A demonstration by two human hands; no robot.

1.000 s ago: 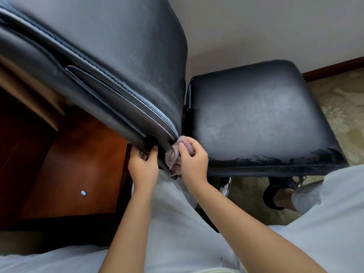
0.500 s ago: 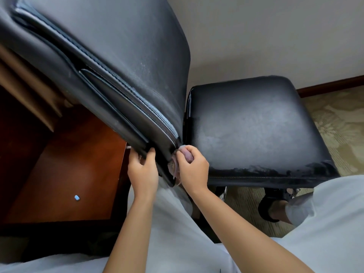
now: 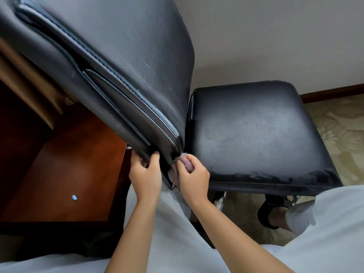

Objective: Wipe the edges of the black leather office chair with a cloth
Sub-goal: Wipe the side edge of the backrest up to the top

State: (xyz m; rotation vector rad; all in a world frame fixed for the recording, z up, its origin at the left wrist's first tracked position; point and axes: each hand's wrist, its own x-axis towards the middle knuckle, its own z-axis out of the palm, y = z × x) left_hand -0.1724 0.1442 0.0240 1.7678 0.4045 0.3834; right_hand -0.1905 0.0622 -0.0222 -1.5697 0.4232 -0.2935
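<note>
The wipe is at the bottom corner of the chair back (image 3: 122,62), where its side edge meets the seat (image 3: 254,131). The right hand (image 3: 192,174) has its fingers curled round a bunched pinkish cloth (image 3: 185,163) and presses it into that corner, just at 6 o'clock of the back's glossy lower edge. The left hand (image 3: 145,174) grips the back's rear edge from behind, thumb in front and fingers wrapped out of sight, steadying the back against the rubbing.

The next move, as I judge it, calls for sliding the cloth along an edge not yet reached, likely the seat's front rim toward 4 o'clock, where pale scuffing or dust shows. How clean the stitched seam of the back is cannot be told well; it is blurred.

The chair leather is dull and greyed in the middle of the seat, shinier at the corner under the cloth. A reddish wooden desk (image 3: 65,170) lies at 9 o'clock with a small blue thing (image 3: 74,198) on it. A patterned carpet (image 3: 338,134) is at 3 o'clock, and a pale wall (image 3: 266,36) with a dark skirting at 1 o'clock.
</note>
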